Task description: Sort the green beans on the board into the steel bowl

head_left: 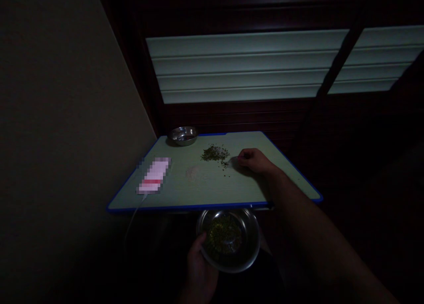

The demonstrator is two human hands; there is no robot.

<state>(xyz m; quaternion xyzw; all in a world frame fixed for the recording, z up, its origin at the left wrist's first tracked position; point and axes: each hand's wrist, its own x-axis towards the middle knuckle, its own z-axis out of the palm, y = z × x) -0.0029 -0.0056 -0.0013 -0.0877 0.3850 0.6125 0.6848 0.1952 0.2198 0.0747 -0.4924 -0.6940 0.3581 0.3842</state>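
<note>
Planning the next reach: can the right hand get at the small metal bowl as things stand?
Probably yes: the right hand is over the tabletop, and only the loose green pile lies between it and the bowl.

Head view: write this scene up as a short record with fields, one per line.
Surface: pale green tabletop with blue edging
Left hand: grips the large metal bowl by its left side, below the near edge
Large bowl contents: small greenish bits
Right hand: holds a small utensil, type unclear, beside the loose pile
Loose pile: small dark-green bits, some scattered
Far left corner: small metal bowl, contents unclear
Left side: pixelated phone-like device, white cable attached
Lighting: dim
</note>
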